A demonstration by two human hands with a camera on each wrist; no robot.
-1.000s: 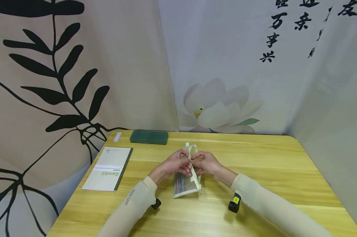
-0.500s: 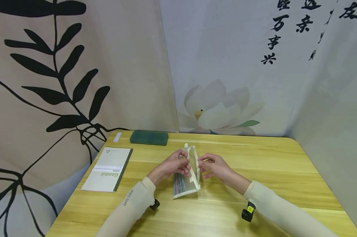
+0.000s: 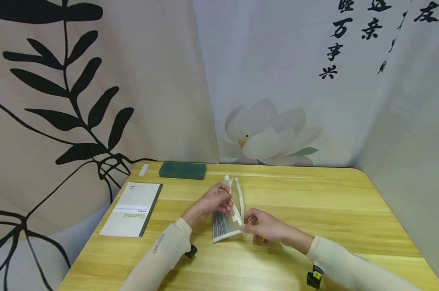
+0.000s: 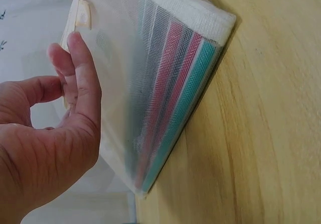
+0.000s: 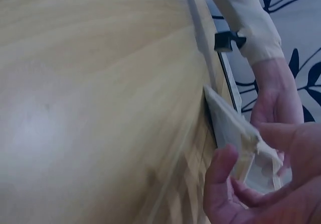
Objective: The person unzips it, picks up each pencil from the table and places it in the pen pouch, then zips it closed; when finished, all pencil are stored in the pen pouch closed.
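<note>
A see-through mesh pouch (image 3: 223,228) with pale edging stands tilted on the table, its mouth parted along the top. Pink, grey and teal stripes show through the mesh in the left wrist view, but whether they are contents or print I cannot tell. My left hand (image 3: 213,202) pinches the left side of the mouth between thumb and fingers. At the near right corner, my right hand (image 3: 264,226) holds the pouch's edge with thumb and fingertips. The right wrist view shows that corner by the thumb; the exact contact is partly hidden.
A white notepad (image 3: 132,210) marked "Gambit" lies to the left on the wooden table (image 3: 314,194). Behind it are a small white block (image 3: 143,169) and a dark green case (image 3: 183,170). Printed curtains hang beyond the back edge.
My right hand has moved from beside the left hand, out to the right, then down to the near corner of the pouch. The mouth has parted wider. My left hand stays put.
</note>
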